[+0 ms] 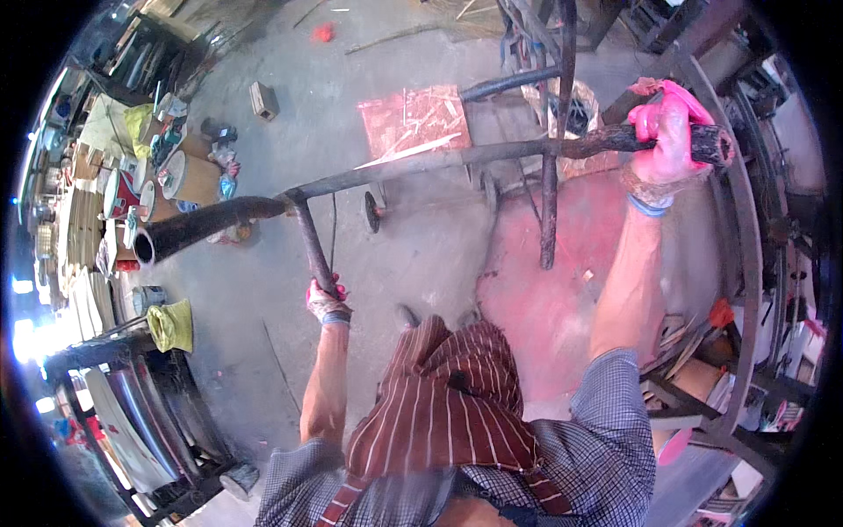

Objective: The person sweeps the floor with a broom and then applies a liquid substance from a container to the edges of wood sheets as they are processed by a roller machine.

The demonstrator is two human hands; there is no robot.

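Pink work gloves, rolled blue-checked shirt sleeves, brown white-striped apron, blue wristband.

The left hand [326, 299] wraps the handle [313, 239], hiding its end; the shelf clutter [105, 198] is too small to tell, and the person's feet hide beneath the striped apron [443, 404]

Dark, rough, rusty metal pipe frame [421, 162], pink cloth gloves on the left hand [325, 301] and right hand [669, 132], matt grey concrete floor [290, 53], striped cloth apron [443, 404]

This is a workshop: a bare concrete floor [263, 290], a long metal pipe [211, 220], and paint tins [118, 193] at 9 o'clock.
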